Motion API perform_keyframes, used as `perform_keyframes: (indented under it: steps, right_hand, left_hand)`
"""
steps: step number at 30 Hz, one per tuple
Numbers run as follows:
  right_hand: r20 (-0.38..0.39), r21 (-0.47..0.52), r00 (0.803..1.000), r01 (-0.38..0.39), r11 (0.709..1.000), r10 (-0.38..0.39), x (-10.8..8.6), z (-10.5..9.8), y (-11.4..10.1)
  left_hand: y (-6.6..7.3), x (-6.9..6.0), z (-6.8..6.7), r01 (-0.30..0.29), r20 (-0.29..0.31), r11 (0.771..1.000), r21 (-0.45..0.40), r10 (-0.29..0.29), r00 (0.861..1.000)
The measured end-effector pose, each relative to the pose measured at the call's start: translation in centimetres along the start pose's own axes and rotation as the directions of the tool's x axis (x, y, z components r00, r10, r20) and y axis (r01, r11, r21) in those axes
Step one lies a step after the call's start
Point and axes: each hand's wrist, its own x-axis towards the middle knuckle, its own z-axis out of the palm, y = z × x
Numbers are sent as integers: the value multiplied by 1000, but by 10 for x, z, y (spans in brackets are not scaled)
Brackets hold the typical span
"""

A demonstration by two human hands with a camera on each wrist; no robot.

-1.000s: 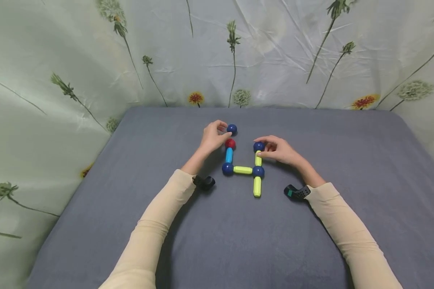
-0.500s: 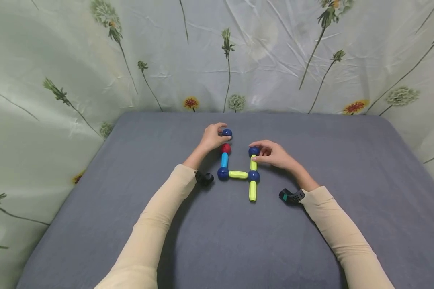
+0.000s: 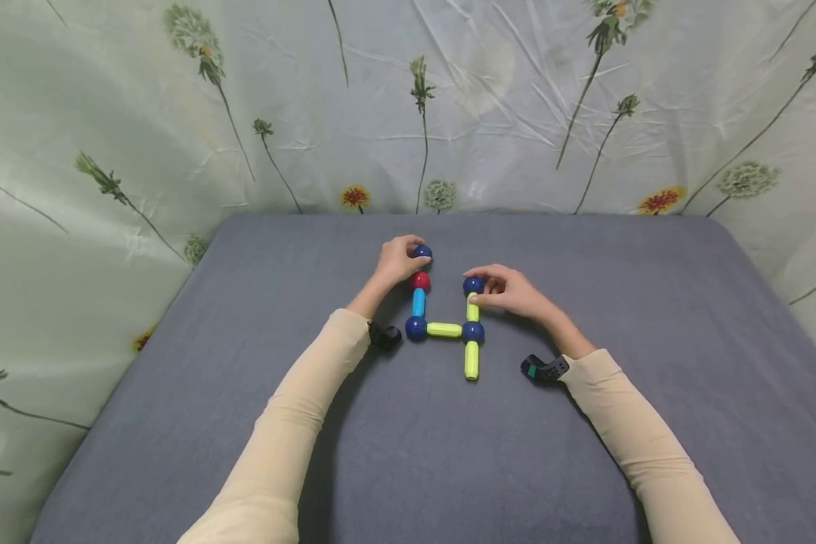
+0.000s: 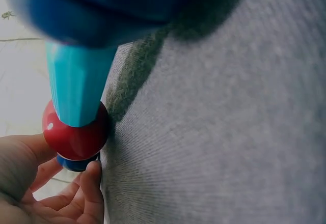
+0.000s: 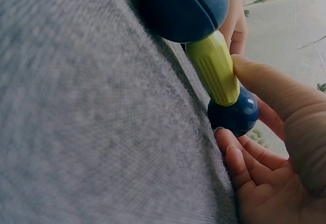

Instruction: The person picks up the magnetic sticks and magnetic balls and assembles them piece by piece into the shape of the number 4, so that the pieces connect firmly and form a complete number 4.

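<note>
Magnetic balls and rods lie joined in a 4-like shape on the grey cloth. My left hand (image 3: 396, 261) holds a loose blue ball (image 3: 422, 251) beyond the red ball (image 3: 421, 282); in the left wrist view the blue ball is mostly hidden behind the red ball (image 4: 76, 137). A light-blue rod (image 3: 418, 303) links the red ball to a blue corner ball (image 3: 416, 328). My right hand (image 3: 513, 291) has its fingers round the far-right blue ball (image 5: 234, 113), its thumb on the yellow rod (image 5: 214, 68) below. Another yellow rod (image 3: 444, 329) runs crosswise to the blue junction ball (image 3: 473, 332).
One more yellow rod (image 3: 472, 361) points from the junction ball towards me, its near end free. The grey cloth surface (image 3: 408, 453) reaches back to a flower-printed curtain (image 3: 496, 113). Black wrist cameras (image 3: 385, 336) sit close to the near side of the shape.
My left thumb and fingers have closed round the loose blue ball, which they stood beside earlier. My right hand keeps its place on the shape. The head view has shifted slightly.
</note>
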Motion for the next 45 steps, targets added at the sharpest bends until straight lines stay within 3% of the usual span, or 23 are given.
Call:
perform_keyframes:
  steps: [7,14,20,28,35,41,45]
  right_hand:
    - [-7,-1,1000,16,1000,-16,0,-2,2]
    - [-20,3,1000,24,1000,-24,11,2,35]
    - [-16,17,999,44,999,-44,12,0,42]
    - [-17,9,999,36,999,-35,11,0,41]
    - [-6,16,1000,13,1000,-13,10,6,34]
    - [1,26,1000,19,999,-19,1,2,6]
    - [-2,23,1000,23,999,-23,-1,0,1]
  left_hand:
    - [-2,-1,0,-21,-16,1000,-22,21,1000]
    - [-10,-8,-3,-35,-60,997,-73,31,998]
    - [-17,-14,-6,-50,-97,993,-105,40,995]
    - [-19,-27,-11,-52,-96,986,-156,37,995]
    - [-21,-46,-19,-8,-95,984,-178,-9,995]
    - [-18,-64,-24,-43,-85,979,-202,26,996]
    - [-15,-75,-24,-74,-76,974,-216,59,995]
